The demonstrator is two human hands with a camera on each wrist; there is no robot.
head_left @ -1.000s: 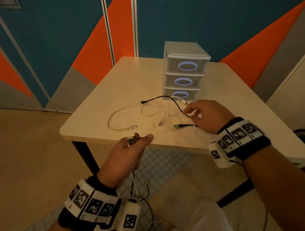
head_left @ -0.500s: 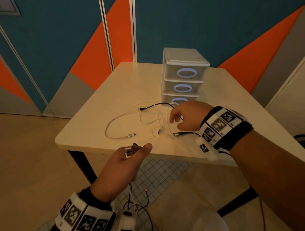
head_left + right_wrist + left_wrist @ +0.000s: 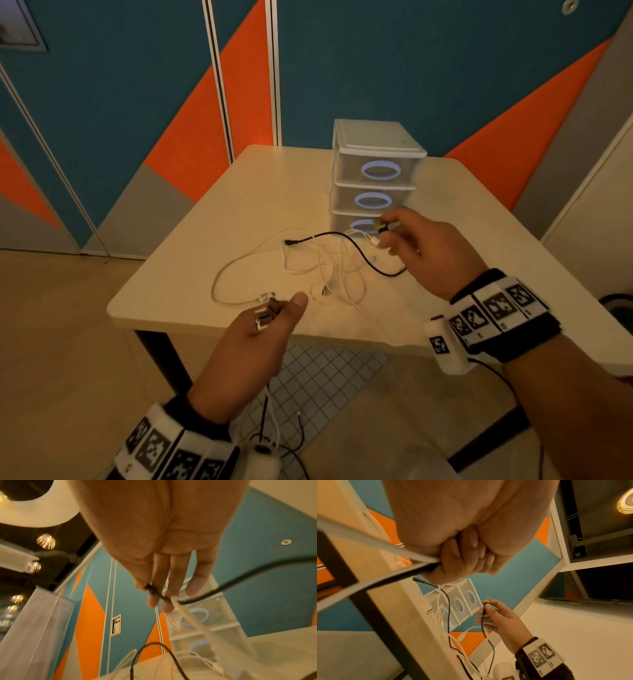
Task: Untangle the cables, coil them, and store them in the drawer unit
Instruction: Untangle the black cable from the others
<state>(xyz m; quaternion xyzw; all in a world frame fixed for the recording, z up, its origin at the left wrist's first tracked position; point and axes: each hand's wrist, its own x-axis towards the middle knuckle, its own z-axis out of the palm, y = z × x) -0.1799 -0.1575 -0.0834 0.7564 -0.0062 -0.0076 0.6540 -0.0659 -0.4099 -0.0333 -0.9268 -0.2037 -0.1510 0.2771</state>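
Head view | my right hand (image 3: 431, 253) pinches the black cable (image 3: 359, 251) by its plug, raised before the drawer unit (image 3: 373, 144) | my left hand (image 3: 253, 346) grips two connectors (image 3: 265, 313) at the table (image 3: 191, 274) edge | white cables (image 3: 239, 270) lie tangled on the tabletop

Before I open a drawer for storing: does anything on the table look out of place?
Yes: white cables and a black cable lie tangled on the table before the closed drawer unit.
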